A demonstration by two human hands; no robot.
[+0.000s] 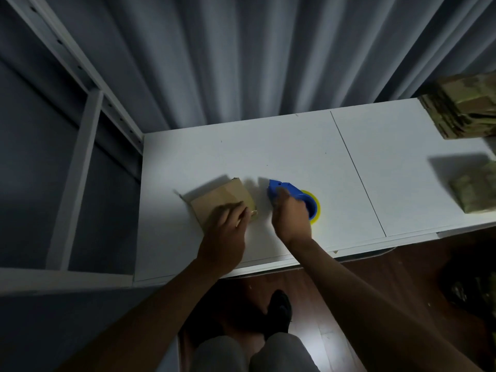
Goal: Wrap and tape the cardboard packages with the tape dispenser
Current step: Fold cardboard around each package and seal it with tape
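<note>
1. a white table stands against long grey curtains, with a white shelf frame at its left end and dark wood floor below its near edge.
2. a small cardboard package lies flat on the left part of the table, near the front.
3. the left hand rests on top of the package's near edge, fingers laid over it; the frame is blurred, so whether it presses with straight fingers or grips the edge cannot be told.
4. just beside the package, to its right and not touching it, sits the blue tape dispenser with a yellow tape roll at its right end.
5. the right hand is over the dispenser's body with its fingers curled round it, grasping it.
6. the package sits under the left hand and the dispenser under the right, with a narrow strip of bare table between them.
7. well apart, at the table's far right, a stack of cardboard packages sits at the back corner, and another package lies nearer the front at the frame's edge.
8. the person's legs in grey trousers and a dark shoe show beneath the table's edge.
</note>
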